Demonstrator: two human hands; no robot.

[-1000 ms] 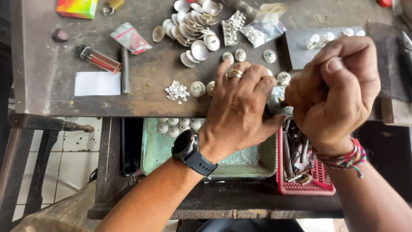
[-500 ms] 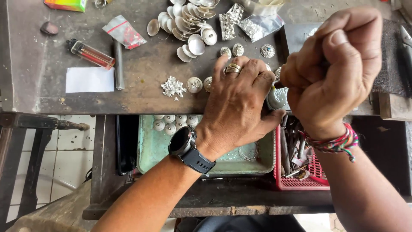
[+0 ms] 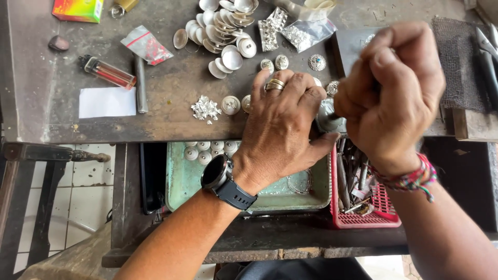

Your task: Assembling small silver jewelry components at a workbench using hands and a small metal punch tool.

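My left hand [image 3: 282, 124], with rings and a black wrist watch, lies palm down on the front edge of the worn workbench [image 3: 171, 122]. Its fingers and thumb hold a small round silver piece [image 3: 328, 118] at the bench edge. My right hand [image 3: 394, 91], with a braided bracelet at the wrist, is a tight fist right over that piece. It seems to grip a thin tool, almost wholly hidden in the fist. Small ornate silver buttons [image 3: 316, 62] lie just beyond my left fingers.
A heap of silver domed discs [image 3: 223, 26], plastic bags [image 3: 306, 33], a lighter [image 3: 106, 72], a metal rod [image 3: 140, 85], white paper [image 3: 106, 102] and silver scraps [image 3: 206, 109] lie on the bench. Below are a green tray [image 3: 181, 192] and a red tool basket [image 3: 363, 220]. Pliers [image 3: 485, 52] lie far right.
Both hands stay together at the silver piece. The right fist shifts slightly over it, and the view drifts a little.
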